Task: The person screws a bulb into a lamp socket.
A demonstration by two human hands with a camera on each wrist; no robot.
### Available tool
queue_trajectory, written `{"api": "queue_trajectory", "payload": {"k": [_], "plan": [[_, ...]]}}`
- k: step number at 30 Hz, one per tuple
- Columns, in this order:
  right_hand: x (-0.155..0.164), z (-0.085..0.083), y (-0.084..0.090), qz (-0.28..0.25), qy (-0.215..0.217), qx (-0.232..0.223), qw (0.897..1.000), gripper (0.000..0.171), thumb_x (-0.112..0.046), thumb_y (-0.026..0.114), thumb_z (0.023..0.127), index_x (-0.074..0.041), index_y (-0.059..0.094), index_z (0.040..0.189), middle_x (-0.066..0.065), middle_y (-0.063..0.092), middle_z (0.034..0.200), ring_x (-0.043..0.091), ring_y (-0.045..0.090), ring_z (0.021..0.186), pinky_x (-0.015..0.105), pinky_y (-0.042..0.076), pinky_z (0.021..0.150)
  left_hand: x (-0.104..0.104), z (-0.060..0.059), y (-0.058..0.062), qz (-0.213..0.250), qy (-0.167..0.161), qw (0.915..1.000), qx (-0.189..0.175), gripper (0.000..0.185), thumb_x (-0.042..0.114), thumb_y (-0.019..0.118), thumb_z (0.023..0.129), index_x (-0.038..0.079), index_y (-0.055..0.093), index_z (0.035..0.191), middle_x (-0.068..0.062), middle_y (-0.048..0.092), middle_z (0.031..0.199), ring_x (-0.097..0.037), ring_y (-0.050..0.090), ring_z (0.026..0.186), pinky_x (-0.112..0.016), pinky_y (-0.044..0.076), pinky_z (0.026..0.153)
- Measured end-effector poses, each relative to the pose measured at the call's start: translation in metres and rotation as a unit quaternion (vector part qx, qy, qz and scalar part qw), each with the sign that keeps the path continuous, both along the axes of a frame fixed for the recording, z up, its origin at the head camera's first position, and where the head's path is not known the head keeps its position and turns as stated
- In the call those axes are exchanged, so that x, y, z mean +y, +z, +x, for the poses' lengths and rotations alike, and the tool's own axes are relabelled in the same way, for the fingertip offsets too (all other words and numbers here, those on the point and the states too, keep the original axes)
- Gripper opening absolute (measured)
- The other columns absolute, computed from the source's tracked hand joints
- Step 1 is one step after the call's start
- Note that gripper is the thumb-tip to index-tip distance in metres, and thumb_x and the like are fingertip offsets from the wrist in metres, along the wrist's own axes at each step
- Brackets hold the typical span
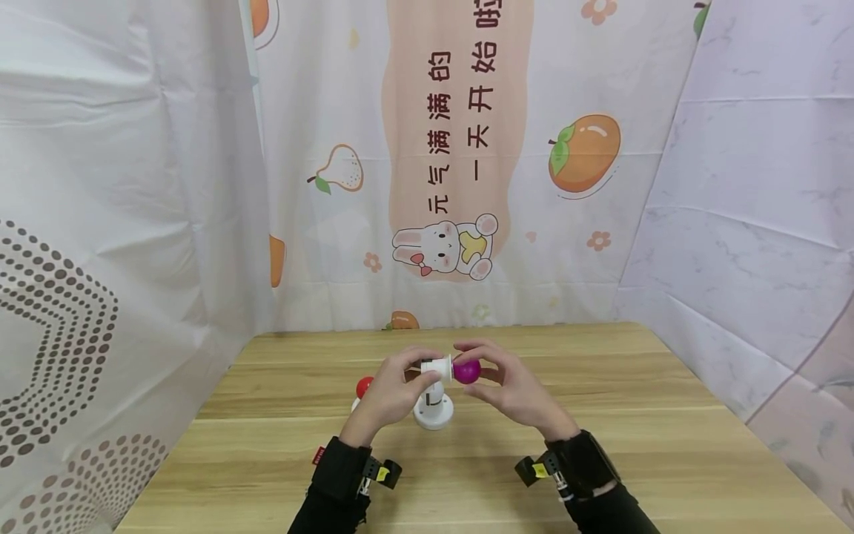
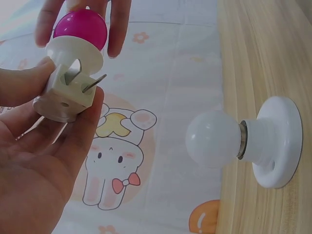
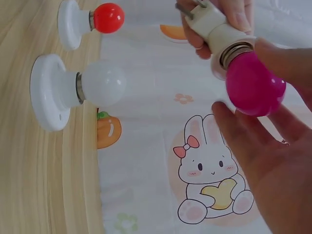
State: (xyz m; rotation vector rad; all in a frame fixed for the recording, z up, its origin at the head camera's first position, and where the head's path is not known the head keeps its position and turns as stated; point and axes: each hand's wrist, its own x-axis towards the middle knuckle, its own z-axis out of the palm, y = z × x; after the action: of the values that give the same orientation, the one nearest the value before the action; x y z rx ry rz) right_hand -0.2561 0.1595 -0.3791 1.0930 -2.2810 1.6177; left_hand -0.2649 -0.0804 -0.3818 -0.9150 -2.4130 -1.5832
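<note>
My left hand (image 1: 394, 389) grips a white plug-in lamp socket (image 2: 73, 87) with two flat metal prongs, held sideways above the table. A magenta light bulb (image 3: 253, 85) sits at the socket's mouth, with part of its metal screw thread showing. My right hand (image 1: 510, 382) is around the bulb, thumb overlapping the glass in the right wrist view and fingers loosely curved about its far side. Below the hands, a white bulb (image 2: 212, 139) stands upright in a round white lamp base (image 1: 434, 421).
A red bulb (image 3: 108, 18) in a second white base (image 3: 69, 24) stands left of the first one, partly hidden by my left hand in the head view. The wooden table (image 1: 600, 415) ends at a printed curtain (image 1: 534, 297) behind, with white sheeting at both sides.
</note>
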Motion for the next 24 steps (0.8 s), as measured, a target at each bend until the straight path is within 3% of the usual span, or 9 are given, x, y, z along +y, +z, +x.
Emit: {"api": "queue_trajectory", "payload": {"k": [9, 24], "plan": [[-0.0024, -0.0020, -0.0039, -0.002, -0.002, 0.015, 1.000, 0.036, 0.012, 0.071, 0.088, -0.010, 0.069, 0.117, 0.012, 0.057, 0.137, 0.034, 0.055, 0.125, 0.037, 0.053, 0.098, -0.0011, 0.0003, 0.0014, 0.007, -0.002, 1.0000, -0.002, 0.027, 0.012, 0.066, 0.100, 0.005, 0.068, 0.126, -0.005, 0.066, 0.115, -0.019, 0.060, 0.099, -0.030, 0.055, 0.089], [-0.0040, -0.0008, -0.0036, -0.023, 0.008, -0.020, 1.000, 0.032, 0.007, 0.068, 0.092, -0.005, 0.069, 0.122, 0.016, 0.056, 0.137, 0.035, 0.058, 0.122, 0.034, 0.055, 0.094, -0.0028, 0.0000, 0.0011, 0.009, -0.016, 0.9998, -0.004, 0.028, 0.012, 0.067, 0.100, 0.004, 0.067, 0.126, -0.007, 0.065, 0.118, -0.019, 0.061, 0.101, -0.030, 0.055, 0.090]]}}
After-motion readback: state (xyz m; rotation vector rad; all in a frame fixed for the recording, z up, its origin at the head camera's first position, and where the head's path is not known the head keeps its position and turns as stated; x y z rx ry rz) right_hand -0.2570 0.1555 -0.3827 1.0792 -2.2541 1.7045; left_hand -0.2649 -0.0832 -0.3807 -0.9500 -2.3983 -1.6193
